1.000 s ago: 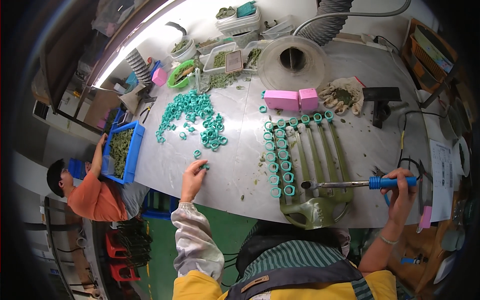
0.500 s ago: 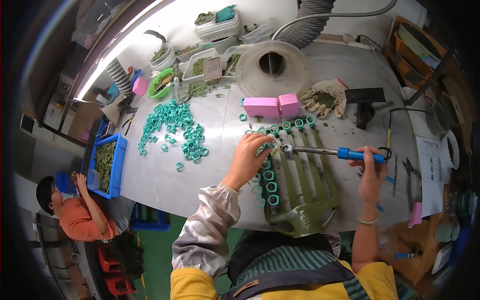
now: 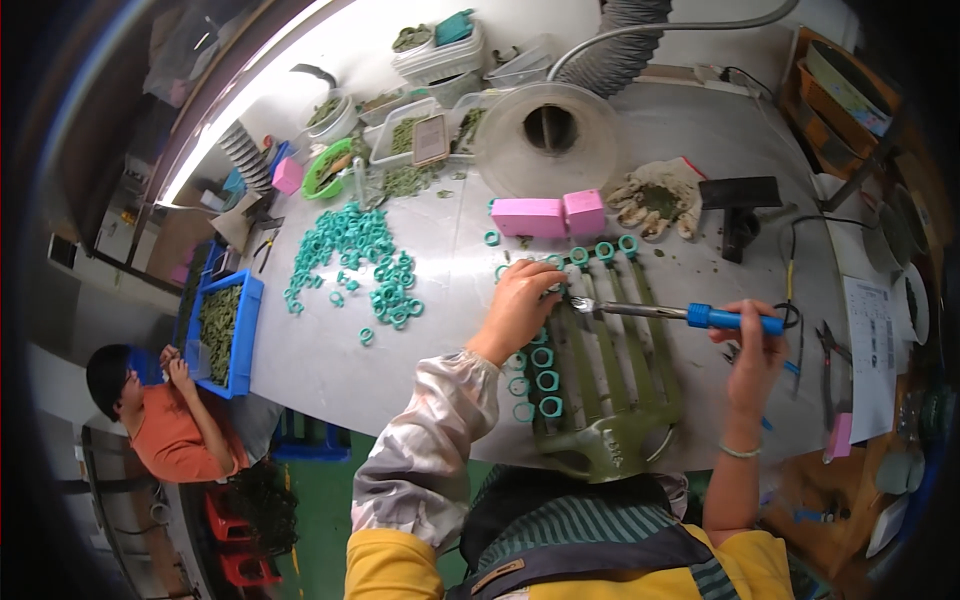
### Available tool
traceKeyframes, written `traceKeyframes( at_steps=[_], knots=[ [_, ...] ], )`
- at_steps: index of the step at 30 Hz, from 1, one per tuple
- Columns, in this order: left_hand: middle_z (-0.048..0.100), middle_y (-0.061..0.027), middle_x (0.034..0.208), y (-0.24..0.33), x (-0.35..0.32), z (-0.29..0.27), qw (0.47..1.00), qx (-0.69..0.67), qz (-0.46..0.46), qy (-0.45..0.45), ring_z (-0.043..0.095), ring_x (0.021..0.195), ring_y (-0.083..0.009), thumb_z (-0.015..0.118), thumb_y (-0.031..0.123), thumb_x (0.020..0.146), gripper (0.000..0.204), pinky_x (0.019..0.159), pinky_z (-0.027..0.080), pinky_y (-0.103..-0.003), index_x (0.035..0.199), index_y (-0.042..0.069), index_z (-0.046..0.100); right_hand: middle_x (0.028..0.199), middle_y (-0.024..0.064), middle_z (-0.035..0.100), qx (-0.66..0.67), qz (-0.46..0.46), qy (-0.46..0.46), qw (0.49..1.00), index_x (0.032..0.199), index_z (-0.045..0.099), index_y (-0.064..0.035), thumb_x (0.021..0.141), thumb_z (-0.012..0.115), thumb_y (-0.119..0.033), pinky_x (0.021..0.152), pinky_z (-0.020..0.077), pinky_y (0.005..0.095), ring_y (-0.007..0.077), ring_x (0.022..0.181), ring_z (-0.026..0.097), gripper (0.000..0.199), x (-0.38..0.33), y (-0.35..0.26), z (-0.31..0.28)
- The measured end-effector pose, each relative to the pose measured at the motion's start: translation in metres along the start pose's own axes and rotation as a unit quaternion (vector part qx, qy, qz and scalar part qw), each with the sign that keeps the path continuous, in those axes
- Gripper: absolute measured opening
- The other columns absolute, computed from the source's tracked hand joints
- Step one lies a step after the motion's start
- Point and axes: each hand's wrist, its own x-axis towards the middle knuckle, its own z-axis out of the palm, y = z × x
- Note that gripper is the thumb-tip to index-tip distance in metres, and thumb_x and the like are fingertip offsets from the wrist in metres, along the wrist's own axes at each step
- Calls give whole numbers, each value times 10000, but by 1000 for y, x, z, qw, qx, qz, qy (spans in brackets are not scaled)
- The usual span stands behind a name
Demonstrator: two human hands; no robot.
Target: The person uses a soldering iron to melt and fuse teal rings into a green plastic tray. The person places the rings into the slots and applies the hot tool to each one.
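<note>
An olive-green rack point(image 3: 612, 445) with several long parallel bars lies on the metal table before me. Teal rings point(image 3: 549, 381) line its left bar, and single rings point(image 3: 604, 252) sit at the far ends of other bars. My left hand point(image 3: 518, 308) is closed at the upper part of the left bar, pinching a teal ring that the fingers partly hide. In my right hand point(image 3: 752, 355) is a blue-handled soldering iron point(image 3: 735, 319), held level. Its flattened metal tip points left, close to my left fingertips; whether it touches the ring I cannot tell.
Loose teal rings point(image 3: 345, 245) are heaped to the left. Pink blocks point(image 3: 528, 217), a stained glove point(image 3: 655, 198) and a clear funnel-shaped hood point(image 3: 548, 140) stand beyond the rack. Pliers point(image 3: 828, 350) lie at right. A co-worker point(image 3: 165, 420) sits by a blue crate point(image 3: 235, 330) at left.
The soldering iron's tip has dipped slightly toward my left fingertips. My left hand stays closed at the left bar. The whole view has shifted a little.
</note>
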Motion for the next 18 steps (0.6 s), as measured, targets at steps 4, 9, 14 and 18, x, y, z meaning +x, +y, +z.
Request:
traceKeyframes(
  at_steps=[4,9,14,18],
  knots=[
    [642,-102,1068,-7,-9,-23,985,-127,-82,81,595,1010,-322,690,16,796,289,881,481,-392,1083,55,671,822,97,688,30,3,11,999,924,649,6,958,618,-201,571,568,269,155,605,674,212,0,-2,-11],
    [622,-62,1036,-86,-87,-88,935,322,-146,17,550,963,-314,649,-49,704,384,831,434,-427,1055,107,661,820,108,686,47,4,2,999,922,646,7,952,624,-205,558,571,270,163,588,666,216,-2,-6,-15],
    [606,-69,968,-95,-116,-93,936,323,-142,-5,543,965,-290,633,-20,745,306,812,423,-422,1024,104,653,822,109,684,41,2,4,999,915,644,7,946,632,-204,545,574,263,163,584,665,214,-4,-7,-13],
    [595,-107,951,-88,-117,-89,951,214,-218,49,572,948,-343,632,-10,780,233,805,463,-437,1001,63,631,820,104,685,31,0,5,1000,912,648,6,949,629,-210,551,579,255,162,590,673,220,-6,-8,-13]
  ],
)
